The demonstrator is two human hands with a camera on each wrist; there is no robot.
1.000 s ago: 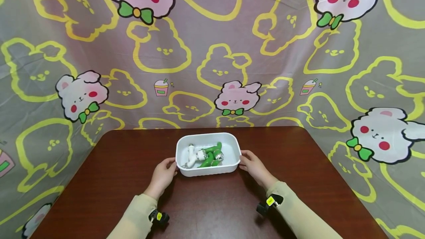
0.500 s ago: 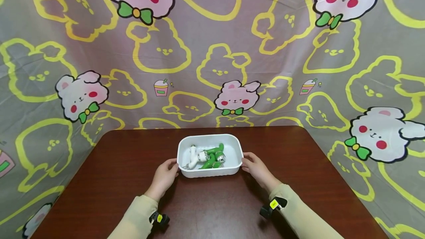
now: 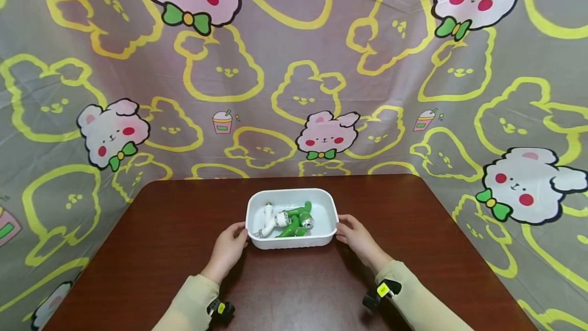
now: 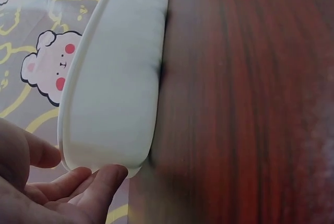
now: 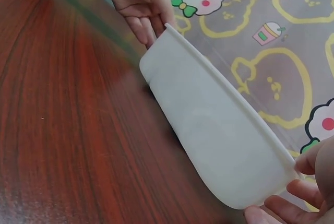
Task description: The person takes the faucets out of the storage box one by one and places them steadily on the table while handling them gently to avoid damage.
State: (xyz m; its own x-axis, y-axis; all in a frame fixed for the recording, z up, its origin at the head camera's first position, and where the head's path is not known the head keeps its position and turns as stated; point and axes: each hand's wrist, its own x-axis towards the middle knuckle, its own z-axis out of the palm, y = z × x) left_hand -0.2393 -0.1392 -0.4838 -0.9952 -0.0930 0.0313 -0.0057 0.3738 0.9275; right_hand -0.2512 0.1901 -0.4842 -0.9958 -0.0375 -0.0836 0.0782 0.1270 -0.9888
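A white rectangular plastic tub (image 3: pixel 292 242) stands on the dark table, one hand at each short end. My left hand (image 3: pixel 226 250) holds its left end, fingertips on the end wall and rim in the left wrist view. At the opposite end, my right hand (image 3: pixel 360 243) grips the tub, its fingers curled at the corner in the right wrist view. Inside lie a white tap-like piece (image 3: pixel 269 225) with metal ends and green tap-like pieces (image 3: pixel 291 228) with a shiny metal ring. They overlap, so their exact kind is hard to tell. Both wrist views hide the tub's inside.
The reddish-brown wooden table (image 3: pixel 294 290) extends around the tub on all sides. Behind it hangs a grey cloth (image 3: pixel 294 40) with cartoon rabbits and yellow outlines. A small black camera (image 3: pixel 221 309) is strapped to each wrist.
The tub has shifted slightly toward me and to the right, its contents carried along. Both hands have moved with it and keep their hold on the ends.
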